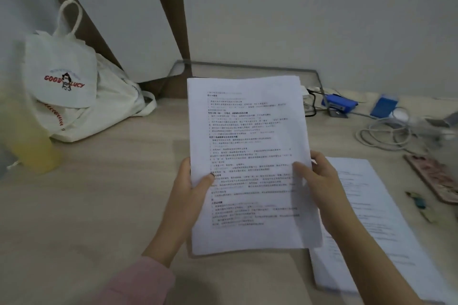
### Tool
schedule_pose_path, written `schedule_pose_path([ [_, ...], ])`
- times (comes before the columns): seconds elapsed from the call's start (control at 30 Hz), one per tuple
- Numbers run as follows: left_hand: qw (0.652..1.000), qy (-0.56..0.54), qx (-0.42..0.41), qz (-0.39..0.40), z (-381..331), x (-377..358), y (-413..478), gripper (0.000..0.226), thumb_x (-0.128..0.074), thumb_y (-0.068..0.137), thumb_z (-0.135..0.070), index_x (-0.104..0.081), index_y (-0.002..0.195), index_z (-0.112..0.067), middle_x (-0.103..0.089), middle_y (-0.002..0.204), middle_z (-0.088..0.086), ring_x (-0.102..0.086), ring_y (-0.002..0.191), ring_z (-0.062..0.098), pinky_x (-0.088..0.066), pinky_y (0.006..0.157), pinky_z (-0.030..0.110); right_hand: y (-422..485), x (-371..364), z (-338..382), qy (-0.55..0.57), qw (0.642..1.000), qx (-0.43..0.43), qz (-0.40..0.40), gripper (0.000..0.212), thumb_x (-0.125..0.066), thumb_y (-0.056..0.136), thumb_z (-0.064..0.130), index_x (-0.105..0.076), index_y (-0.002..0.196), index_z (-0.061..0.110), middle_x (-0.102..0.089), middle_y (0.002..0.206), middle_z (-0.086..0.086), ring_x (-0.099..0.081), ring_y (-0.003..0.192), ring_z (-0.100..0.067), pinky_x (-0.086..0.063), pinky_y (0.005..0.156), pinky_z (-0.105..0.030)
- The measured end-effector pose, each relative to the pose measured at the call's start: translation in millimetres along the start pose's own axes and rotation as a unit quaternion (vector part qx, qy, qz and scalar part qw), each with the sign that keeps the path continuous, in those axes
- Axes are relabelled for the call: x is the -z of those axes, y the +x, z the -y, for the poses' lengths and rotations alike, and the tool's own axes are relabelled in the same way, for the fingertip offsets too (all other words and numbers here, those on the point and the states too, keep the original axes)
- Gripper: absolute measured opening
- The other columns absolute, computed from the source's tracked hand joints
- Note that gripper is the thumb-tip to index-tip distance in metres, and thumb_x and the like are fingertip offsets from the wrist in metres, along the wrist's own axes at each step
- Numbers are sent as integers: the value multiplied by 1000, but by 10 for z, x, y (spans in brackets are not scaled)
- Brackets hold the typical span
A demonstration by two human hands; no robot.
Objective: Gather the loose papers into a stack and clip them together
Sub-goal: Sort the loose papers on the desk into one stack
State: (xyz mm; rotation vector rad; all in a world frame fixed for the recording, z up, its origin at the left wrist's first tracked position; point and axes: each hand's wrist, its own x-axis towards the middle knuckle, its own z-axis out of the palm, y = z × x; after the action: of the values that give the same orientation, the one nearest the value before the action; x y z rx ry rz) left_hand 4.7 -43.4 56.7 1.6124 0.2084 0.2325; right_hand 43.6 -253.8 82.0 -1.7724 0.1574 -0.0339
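Holding the stack of papers (pixel 247 156) up in both hands, I pinch its left edge with my left hand (pixel 190 188), thumb on the front and fingers behind. My right hand (pixel 319 181) pinches the right edge the same way, thumb on the printed page. The stack is lifted above the table (pixel 99 205), with its top end away from me. My pink sleeve (pixel 138 282) shows on my left arm. The other papers (pixel 366 218) lie flat on the table just to the right, partly under my right arm. Beside them is a small blue-green thing (pixel 420 203), too blurry to tell what it is. Farther back on the right are white cables (pixel 386 134) and a blue box (pixel 384 106). Far to the left sit a white cloth bag (pixel 74 86) and a yellow bottle (pixel 29 141)
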Motion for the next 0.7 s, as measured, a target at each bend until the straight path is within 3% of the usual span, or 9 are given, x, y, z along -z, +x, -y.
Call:
schedule_pose_path([
  [0.1,997,10,38,63,76,-416,-9,22,-56,88,-21,-52,103,-37,-68,107,-10,-67,97,13,-53,88,44,15,443,-142,-20,998,-33,-41,19,-51,90,14,-55,108,17,-65,102,-6,-63,88,-24,-51,76,-41],
  [0.17,993,11,54,102,90,-702,-25,25,-55,89,-22,-51,110,-33,-68,110,-9,-66,100,15,-51,90,47,25,731,-231,-27,996,-52,-69,22,-50,89,10,-54,110,15,-65,102,-8,-63,86,-26,-50,75,-40],
  [0.3,982,6,64,177,119,-1218,-70,31,-52,91,-17,-46,121,-25,-64,117,-6,-62,106,15,-49,95,44,34,1212,-388,-43,989,-70,-124,25,-48,89,5,-50,111,16,-64,90,-1,-60,75,-20,-46,61,-32],
  [0.4,972,40,61,225,191,-1518,-114,28,-49,92,-17,-46,113,-35,-60,115,-13,-60,103,7,-50,92,36,71,1455,-544,-62,983,-87,-152,26,-46,90,3,-50,111,18,-63,86,2,-58,70,-16,-44,56,-30],
  [0.47,971,92,40,218,296,-1675,-113,29,-50,89,-17,-47,108,-38,-53,116,-12,-54,108,7,-47,95,34,110,1559,-668,-94,979,-95,-152,30,-46,90,4,-53,114,18,-65,98,-2,-61,78,-17,-44,58,-28],
  [0.53,968,142,31,204,418,-1787,-97,36,-53,84,-17,-48,117,-28,-44,120,-8,-46,117,11,-41,102,36,148,1643,-797,-141,974,-108,-144,35,-47,89,6,-55,121,19,-61,119,-4,-59,100,-20,-45,72,-29],
  [0.6,968,132,46,208,513,-1844,-86,46,-55,79,-19,-46,123,-24,-47,124,-8,-48,119,12,-42,103,37,168,1702,-900,-171,967,-137,-132,41,-47,90,8,-52,129,17,-55,125,-5,-52,109,-20,-42,81,-29],
  [0.7,968,97,77,219,582,-1866,-72,48,-52,73,-28,-47,119,-40,-53,126,-10,-52,117,10,-46,100,41,178,1707,-977,-155,968,-163,-107,42,-46,89,7,-49,131,14,-58,122,-2,-54,102,-18,-42,68,-23],
])
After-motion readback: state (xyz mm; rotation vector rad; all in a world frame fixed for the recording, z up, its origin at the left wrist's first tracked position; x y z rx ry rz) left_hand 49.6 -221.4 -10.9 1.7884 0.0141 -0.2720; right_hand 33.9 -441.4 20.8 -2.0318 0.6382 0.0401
